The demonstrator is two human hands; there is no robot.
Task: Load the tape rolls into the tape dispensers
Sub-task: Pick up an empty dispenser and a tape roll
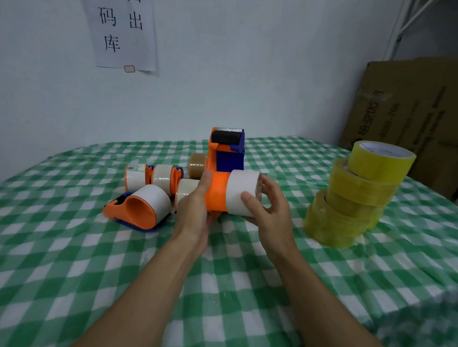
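Note:
An orange and blue tape dispenser (pixel 218 178) stands at the table's middle, its black roller pointing up. My left hand (pixel 196 206) grips its orange drum from the left. My right hand (pixel 267 209) holds a white tape roll (pixel 241 193) that sits partly over the drum's right end, thumb on the roll's front. Another orange dispenser (pixel 137 208) with a white roll on it lies on its side to the left. Two more loaded dispensers (pixel 154 178) lie behind it.
A leaning stack of several yellow tape rolls (pixel 358 194) stands at the right. A brown roll (pixel 197 165) sits behind my left hand. A cardboard box (pixel 414 121) leans at the back right. The green checked cloth (pixel 113 273) covers the table.

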